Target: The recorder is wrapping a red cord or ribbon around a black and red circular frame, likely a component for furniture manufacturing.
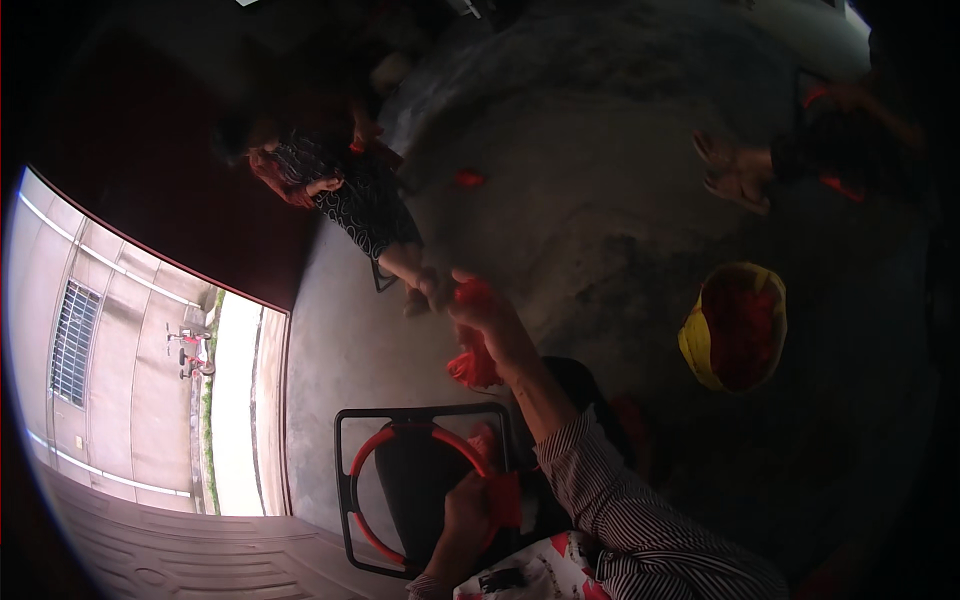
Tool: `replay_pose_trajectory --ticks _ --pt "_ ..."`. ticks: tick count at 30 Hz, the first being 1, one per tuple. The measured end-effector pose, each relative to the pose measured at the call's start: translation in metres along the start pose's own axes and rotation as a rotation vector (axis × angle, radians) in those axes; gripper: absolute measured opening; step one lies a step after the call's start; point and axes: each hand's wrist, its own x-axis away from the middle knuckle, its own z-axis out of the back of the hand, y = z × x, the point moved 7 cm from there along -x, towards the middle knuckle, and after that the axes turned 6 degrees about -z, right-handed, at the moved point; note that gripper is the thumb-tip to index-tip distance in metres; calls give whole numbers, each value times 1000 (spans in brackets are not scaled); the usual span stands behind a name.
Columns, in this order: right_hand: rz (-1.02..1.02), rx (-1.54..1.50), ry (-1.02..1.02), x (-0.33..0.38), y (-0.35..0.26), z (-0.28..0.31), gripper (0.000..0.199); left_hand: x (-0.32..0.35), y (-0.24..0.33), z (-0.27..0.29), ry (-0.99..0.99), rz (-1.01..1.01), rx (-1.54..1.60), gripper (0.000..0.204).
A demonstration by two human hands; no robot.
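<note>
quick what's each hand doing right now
Left hand: closed on the red ring.
Right hand: closed on a red tassel, arm stretched out.

We note a soft, fibrous red tassel (472,365), matt. The red hoop (385,450) looks smooth, faintly glossy; its black frame (345,470) looks like thin painted metal. The floor (600,200) is rough, mottled concrete. The striped sleeve (620,510) is woven cloth. The yellow bag (697,345) looks like plastic.
</note>
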Motion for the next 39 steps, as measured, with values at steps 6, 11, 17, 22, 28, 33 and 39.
replay_pose_trajectory --ticks 6,11,17,22,28,33,39 --pt "-61 31 44 0 18 15 62 -4 -4 5 -22 14 56 24" --pt "-111 138 72 10 16 36 64 -6 -11 5 -93 20 92 25" --pt "-66 233 171 28 -7 46 64 -19 -17 11 -121 54 57 26" --pt "-44 293 166 35 -7 46 62 -33 -26 11 -150 111 63 26" --pt "-43 348 87 36 -2 3 65 -46 -32 15 -259 152 99 28" --pt "25 449 -24 26 -28 -64 69 -44 -38 21 -241 229 125 27" --pt "79 317 -94 16 -31 -64 70 -44 -43 15 -297 262 183 25"
